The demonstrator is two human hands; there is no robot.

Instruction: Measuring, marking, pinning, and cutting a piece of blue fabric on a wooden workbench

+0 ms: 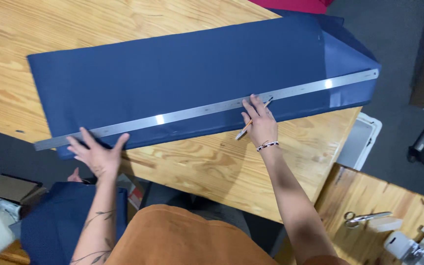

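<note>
There is only one view, and it is coming from a camera sitting on the person's head. It is looking down and a little forward, over the person's chest and both arms. The wooden surface [212, 162] is lying right below it, close enough that the left hand [96, 154] and the right hand [260, 125] are showing whole. The surface is running slanted across the picture, so the camera is tilting a bit. A blue cloth [182, 73] with a long metal ruler [207, 109] on it is filling the middle. At the edges, the camera is also catching the floor [393, 34] far below and a second wooden surface [369, 196] at the lower right.
</note>
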